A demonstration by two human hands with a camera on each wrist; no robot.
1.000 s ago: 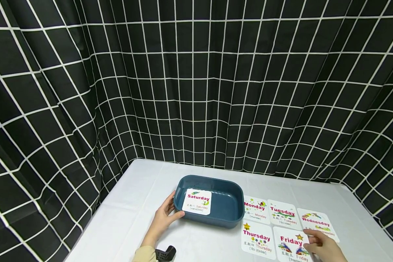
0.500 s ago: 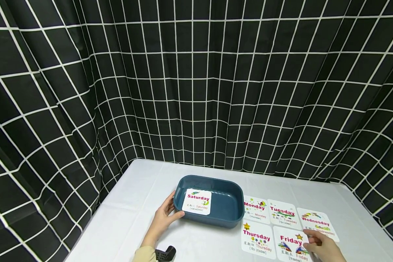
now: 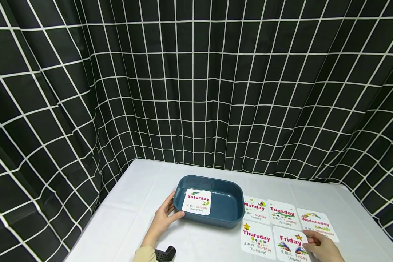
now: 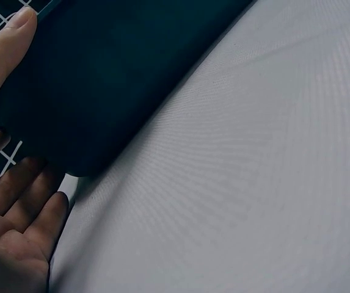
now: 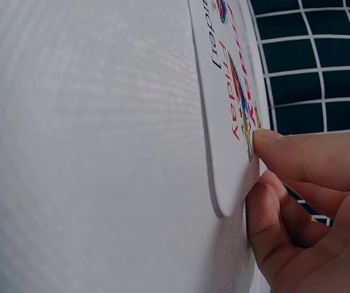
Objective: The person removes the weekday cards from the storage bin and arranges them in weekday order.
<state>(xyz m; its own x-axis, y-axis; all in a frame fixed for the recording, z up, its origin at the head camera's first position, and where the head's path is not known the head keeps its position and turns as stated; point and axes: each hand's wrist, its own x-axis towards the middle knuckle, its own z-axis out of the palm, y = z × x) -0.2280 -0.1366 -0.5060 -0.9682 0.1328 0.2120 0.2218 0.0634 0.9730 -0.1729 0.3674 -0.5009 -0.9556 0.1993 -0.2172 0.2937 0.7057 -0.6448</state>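
My left hand (image 3: 165,214) grips the left end of a dark blue plastic bin (image 3: 213,219), its thumb at the near side and its fingers round the outer end. In the left wrist view the thumb (image 4: 17,33) lies against the bin's wall (image 4: 113,73), and the lower fingers are spread apart from it. Inside the bin, a Saturday card (image 3: 197,202) lies face up. At the lower right, my right hand (image 3: 324,247) pinches the right edge of the Friday card (image 3: 289,244). The right wrist view has the thumb on this card's (image 5: 223,177) face and fingers at its edge.
Around the Friday card lie the Monday card (image 3: 255,209), Tuesday card (image 3: 283,214), Wednesday card (image 3: 317,222) and Thursday card (image 3: 257,240), in two rows right of the bin. A black gridded curtain (image 3: 196,91) surrounds the white table (image 3: 144,182).
The Friday card has shifted very slightly left under my right hand. My left hand and the bin stay in place.
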